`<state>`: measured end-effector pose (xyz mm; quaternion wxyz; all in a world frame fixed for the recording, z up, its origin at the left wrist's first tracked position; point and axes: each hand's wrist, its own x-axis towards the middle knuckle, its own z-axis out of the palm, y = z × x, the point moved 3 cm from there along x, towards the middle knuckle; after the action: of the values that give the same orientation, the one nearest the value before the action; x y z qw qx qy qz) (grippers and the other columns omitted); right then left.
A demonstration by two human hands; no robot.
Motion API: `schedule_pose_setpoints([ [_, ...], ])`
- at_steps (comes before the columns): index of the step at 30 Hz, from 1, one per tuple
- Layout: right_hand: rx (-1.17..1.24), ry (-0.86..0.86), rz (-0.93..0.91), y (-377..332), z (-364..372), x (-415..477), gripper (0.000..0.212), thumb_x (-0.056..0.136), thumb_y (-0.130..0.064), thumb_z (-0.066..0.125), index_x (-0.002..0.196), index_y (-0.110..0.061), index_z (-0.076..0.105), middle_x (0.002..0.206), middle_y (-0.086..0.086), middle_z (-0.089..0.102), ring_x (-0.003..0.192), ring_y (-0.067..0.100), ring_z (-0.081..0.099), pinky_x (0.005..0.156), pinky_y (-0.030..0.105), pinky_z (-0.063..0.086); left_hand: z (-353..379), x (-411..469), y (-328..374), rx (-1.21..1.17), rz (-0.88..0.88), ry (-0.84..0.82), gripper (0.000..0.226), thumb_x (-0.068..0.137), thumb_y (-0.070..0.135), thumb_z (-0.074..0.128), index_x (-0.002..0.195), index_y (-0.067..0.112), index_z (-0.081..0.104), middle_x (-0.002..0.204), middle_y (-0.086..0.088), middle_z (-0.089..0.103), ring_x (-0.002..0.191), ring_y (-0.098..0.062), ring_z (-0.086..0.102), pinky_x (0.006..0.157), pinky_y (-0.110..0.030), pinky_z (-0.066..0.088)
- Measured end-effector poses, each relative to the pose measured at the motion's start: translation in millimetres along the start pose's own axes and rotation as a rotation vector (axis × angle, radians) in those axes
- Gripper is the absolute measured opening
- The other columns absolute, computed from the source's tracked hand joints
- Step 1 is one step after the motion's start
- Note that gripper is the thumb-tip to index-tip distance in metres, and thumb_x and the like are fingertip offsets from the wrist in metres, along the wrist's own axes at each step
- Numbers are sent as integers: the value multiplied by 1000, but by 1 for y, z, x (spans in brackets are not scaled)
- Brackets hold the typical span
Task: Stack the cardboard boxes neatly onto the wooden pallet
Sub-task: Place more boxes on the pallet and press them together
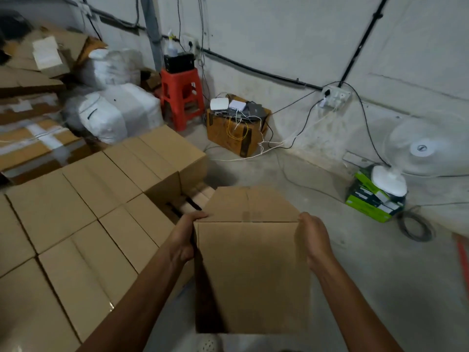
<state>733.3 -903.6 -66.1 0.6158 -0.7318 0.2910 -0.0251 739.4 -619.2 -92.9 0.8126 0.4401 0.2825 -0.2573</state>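
Observation:
I hold a plain brown cardboard box (251, 262) in front of me, above the concrete floor. My left hand (184, 237) grips its upper left corner, fingers curled over the far edge. My right hand (313, 240) clasps its upper right side. To the left, several identical cardboard boxes (83, 219) stand packed side by side in one flat layer. A bit of the wooden pallet (196, 198) shows in the gap between that layer and the held box. The rest of the pallet is hidden under the boxes.
A red plastic stool (182, 97) stands by the back wall, beside a brown box with routers and cables (237, 125). A white fan (421, 148) and green cartons (373, 201) sit at right. White sacks (114, 110) and taped boxes (38, 146) crowd the far left.

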Motion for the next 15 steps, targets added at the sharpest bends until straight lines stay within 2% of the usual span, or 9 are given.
schedule_pose_setpoints([
  [2,-21,-59,21,-13,16,39,26,98,-30,55,107,-9,67,99,6,63,95,24,56,77,34,42,9,19,18,-19,61,27,34,89,25,62,111,-1,64,76,-14,68,66,-26,64,63,-33,50],
  [4,-42,-148,105,-23,34,79,29,99,-29,57,114,-7,68,107,8,67,102,27,61,89,38,49,17,39,32,-39,125,68,31,90,23,62,111,0,65,76,-14,70,72,-27,64,67,-34,50],
  [7,-96,-361,331,-17,62,149,53,87,-51,65,123,-13,68,117,16,69,106,35,64,92,46,52,29,70,47,-88,188,172,24,92,21,62,107,3,65,66,-9,72,77,-27,63,70,-34,50],
  [10,-238,-563,501,-11,90,217,84,63,-71,75,128,-21,67,124,21,67,113,44,63,99,66,42,37,102,54,-132,245,248,26,92,23,61,110,5,65,67,-8,74,81,-28,64,70,-34,50],
  [12,-366,-698,546,-13,105,256,87,54,-76,77,123,-24,69,121,20,69,112,46,63,94,81,33,44,125,55,-171,267,299,30,91,25,61,113,5,66,74,-8,76,86,-29,66,75,-35,51],
  [13,-418,-755,546,-19,110,269,81,57,-75,77,122,-27,69,123,18,70,114,46,62,90,84,32,50,133,55,-191,272,327,31,91,26,61,114,6,66,77,-8,76,89,-30,65,80,-36,50],
  [15,-458,-845,558,-26,120,300,75,61,-68,80,126,-33,66,139,11,60,127,44,52,78,86,36,62,147,54,-217,308,373,35,87,28,65,115,7,67,86,-10,77,95,-31,65,85,-38,49],
])
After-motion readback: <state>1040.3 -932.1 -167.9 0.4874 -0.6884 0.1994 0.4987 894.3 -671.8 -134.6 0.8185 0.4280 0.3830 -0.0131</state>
